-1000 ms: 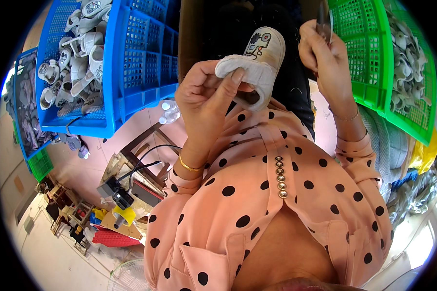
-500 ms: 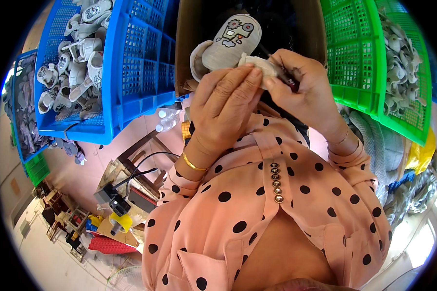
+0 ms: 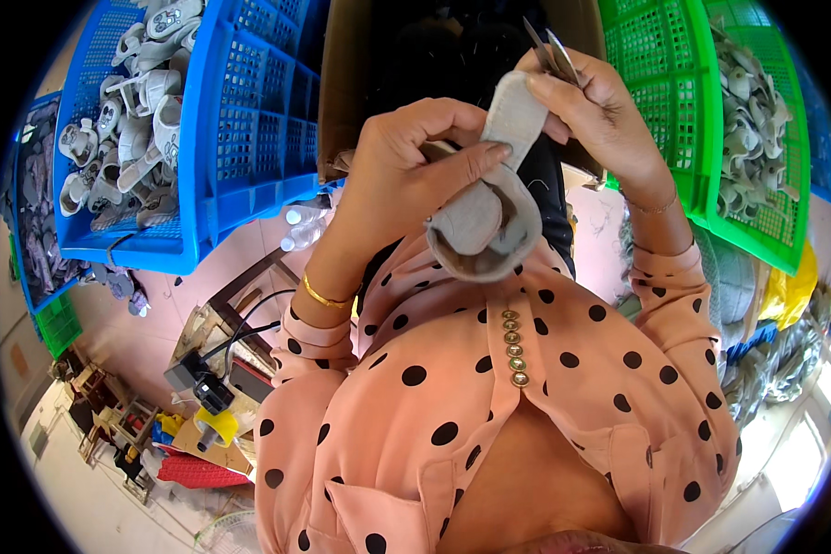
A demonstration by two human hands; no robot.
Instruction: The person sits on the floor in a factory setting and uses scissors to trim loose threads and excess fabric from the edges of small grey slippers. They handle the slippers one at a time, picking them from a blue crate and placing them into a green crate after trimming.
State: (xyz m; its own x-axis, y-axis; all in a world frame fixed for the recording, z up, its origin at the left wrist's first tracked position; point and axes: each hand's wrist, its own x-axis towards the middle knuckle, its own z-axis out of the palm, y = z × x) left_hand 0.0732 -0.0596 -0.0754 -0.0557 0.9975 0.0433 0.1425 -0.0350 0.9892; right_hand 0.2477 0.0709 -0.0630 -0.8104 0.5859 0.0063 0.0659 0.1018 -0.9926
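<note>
A small grey fabric shoe upper [image 3: 471,258] is held before my chest, its rounded opening toward me. My left hand [image 3: 406,175] is closed on it, thumb pressed on the base of its pale strap [image 3: 515,115]. At the strap's upper end, the thumb and fingers of my right hand [image 3: 605,115] pinch the fabric. The same hand keeps a pair of thread snips [image 3: 556,60] in its grip, their two metal blades pointing up and apart. The snips' handle is hidden in the palm. No embroidered face of the upper shows from this side.
On the left stands a blue plastic crate [image 3: 203,138] heaped with grey shoe uppers [image 3: 134,138]. A green crate [image 3: 660,102] on the right holds more grey pieces [image 3: 748,120]. Between them is a cardboard box [image 3: 337,83] with dark contents. Clear plastic bottles [image 3: 303,226] are by the blue crate.
The shoe upper has been turned over and brought closer to my chest, so its opening shows instead of the embroidery. My right hand has moved up with the strap end, snip blades now upward.
</note>
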